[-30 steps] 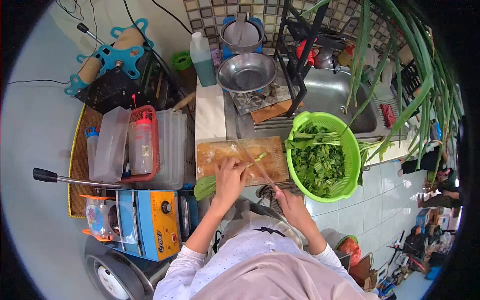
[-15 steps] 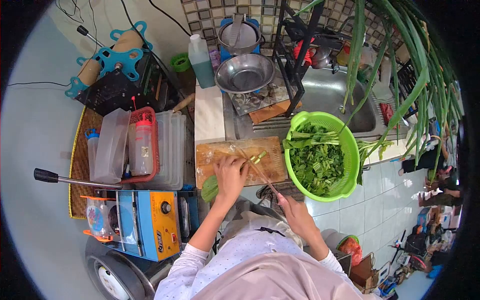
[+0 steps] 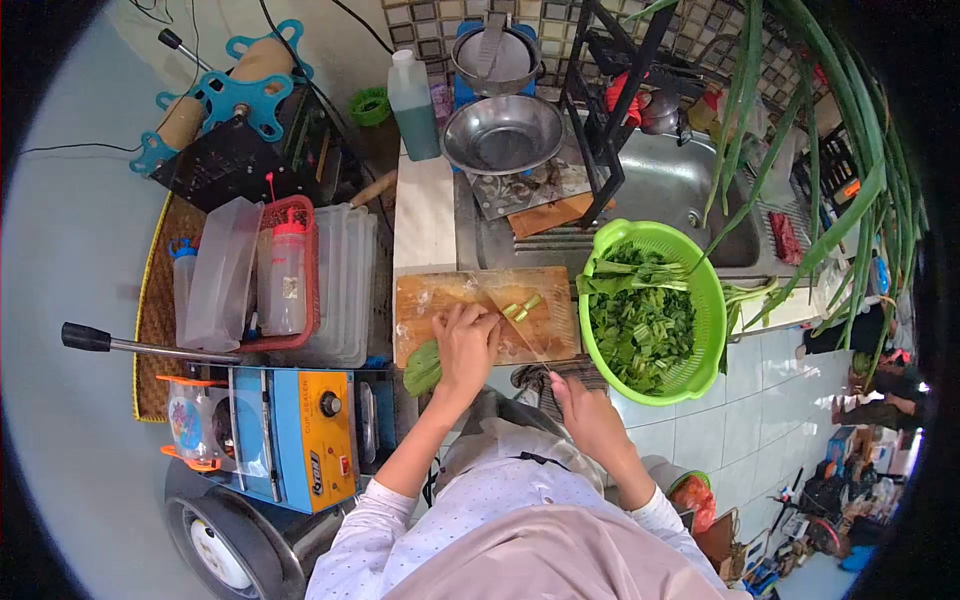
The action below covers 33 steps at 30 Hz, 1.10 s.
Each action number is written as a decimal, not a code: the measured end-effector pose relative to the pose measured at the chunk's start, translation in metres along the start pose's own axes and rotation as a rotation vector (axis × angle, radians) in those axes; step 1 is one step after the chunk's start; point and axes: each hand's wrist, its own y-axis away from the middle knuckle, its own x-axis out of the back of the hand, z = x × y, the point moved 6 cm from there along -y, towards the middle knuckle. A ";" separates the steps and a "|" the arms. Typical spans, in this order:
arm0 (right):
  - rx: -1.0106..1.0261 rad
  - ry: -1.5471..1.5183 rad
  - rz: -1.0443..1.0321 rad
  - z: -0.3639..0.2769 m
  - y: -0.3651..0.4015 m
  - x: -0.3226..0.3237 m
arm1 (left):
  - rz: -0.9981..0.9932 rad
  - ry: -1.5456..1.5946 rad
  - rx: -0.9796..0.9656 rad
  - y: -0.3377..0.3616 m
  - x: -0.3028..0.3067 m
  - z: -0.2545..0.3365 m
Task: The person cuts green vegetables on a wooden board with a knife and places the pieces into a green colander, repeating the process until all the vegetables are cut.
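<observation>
Over on the blue machine (image 3: 286, 430), the orange panel (image 3: 333, 435) is doing the talking: capital letters are spelling out CUP SEALER, running sideways along its edge! Further down that same panel, a dark brand mark (image 3: 317, 477) is showing TON, and the stylised character ahead of it is defying a sure reading. On the red-topped squeeze bottle (image 3: 287, 260), a small label (image 3: 290, 288) is proving too tiny to read.

Pale blue wall (image 3: 80, 260) at left; mosaic-tiled wall (image 3: 422, 32) behind the steel sink (image 3: 665, 185); pale tiled floor (image 3: 770, 400) at right
</observation>
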 end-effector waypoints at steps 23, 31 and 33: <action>0.003 -0.175 0.040 0.005 0.014 0.007 | 0.000 -0.045 0.038 -0.003 0.004 -0.007; -0.021 -0.092 0.012 0.005 0.019 0.010 | 0.006 -0.063 0.033 -0.003 0.011 -0.004; -0.025 -0.053 0.007 0.005 0.019 0.010 | 0.007 -0.066 0.029 -0.002 0.010 -0.004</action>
